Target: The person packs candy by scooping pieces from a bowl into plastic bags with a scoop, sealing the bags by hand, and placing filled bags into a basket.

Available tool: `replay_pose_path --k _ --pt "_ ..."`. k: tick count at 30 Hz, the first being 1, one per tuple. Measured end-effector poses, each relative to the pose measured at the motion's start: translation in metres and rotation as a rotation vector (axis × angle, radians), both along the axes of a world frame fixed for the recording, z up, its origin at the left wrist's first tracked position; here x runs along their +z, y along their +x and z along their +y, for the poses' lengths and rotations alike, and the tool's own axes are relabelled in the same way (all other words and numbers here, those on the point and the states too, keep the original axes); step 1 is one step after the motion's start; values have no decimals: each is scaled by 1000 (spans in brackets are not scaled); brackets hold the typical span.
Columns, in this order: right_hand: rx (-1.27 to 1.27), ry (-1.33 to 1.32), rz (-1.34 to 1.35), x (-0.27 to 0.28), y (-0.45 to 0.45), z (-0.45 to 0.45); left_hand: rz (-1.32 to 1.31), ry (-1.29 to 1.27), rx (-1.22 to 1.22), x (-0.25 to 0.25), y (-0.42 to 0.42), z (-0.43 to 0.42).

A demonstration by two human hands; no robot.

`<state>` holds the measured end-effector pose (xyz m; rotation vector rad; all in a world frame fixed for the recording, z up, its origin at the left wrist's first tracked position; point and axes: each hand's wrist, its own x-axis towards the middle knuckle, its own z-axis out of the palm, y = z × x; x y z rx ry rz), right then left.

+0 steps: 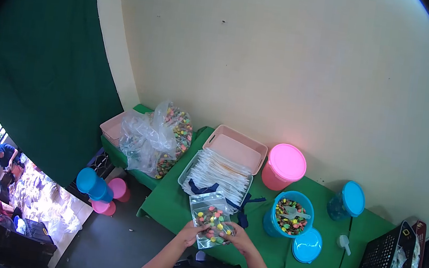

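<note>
A clear plastic pouch [207,204] with colourful round pieces, yellow, green, pink and orange, hangs between my two hands above the front edge of the table. My left hand [193,234] is closed on its lower left side, and my right hand [237,236] grips the lower right side. Just behind the pouch, a tray [183,177] holds a stack of flat clear bags [221,169]. A dark blue strap [243,220] lies by the tray's front corner. To the right stands an uncovered blue tub [271,225] of similar pieces, with a clear scoop [295,214] resting on them.
A blue lid [307,245] lies beside the tub. Behind are a pink tub [282,169], a closed blue container [346,201] and a pink tray [237,143]. Black baskets [378,261] stand right; a large filled bag [175,129] sits left. Stacked tubs [94,184] stand on the floor.
</note>
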<state>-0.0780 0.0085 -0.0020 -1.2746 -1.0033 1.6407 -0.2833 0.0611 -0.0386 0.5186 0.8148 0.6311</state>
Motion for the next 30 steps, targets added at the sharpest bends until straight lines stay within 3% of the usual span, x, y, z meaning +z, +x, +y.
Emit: replay_pose_path --k 7,20,22,30 --pt "11 -30 -30 -27 5 -11 -81 59 102 2 4 -12" --pt "169 -99 -20 -31 42 -19 -38 83 49 -14 34 -32" --pt "223 -105 28 -27 52 -22 -92 -65 188 -14 46 -37" --pt "284 -185 -139 -53 111 -47 42 -105 139 -10 110 -66"
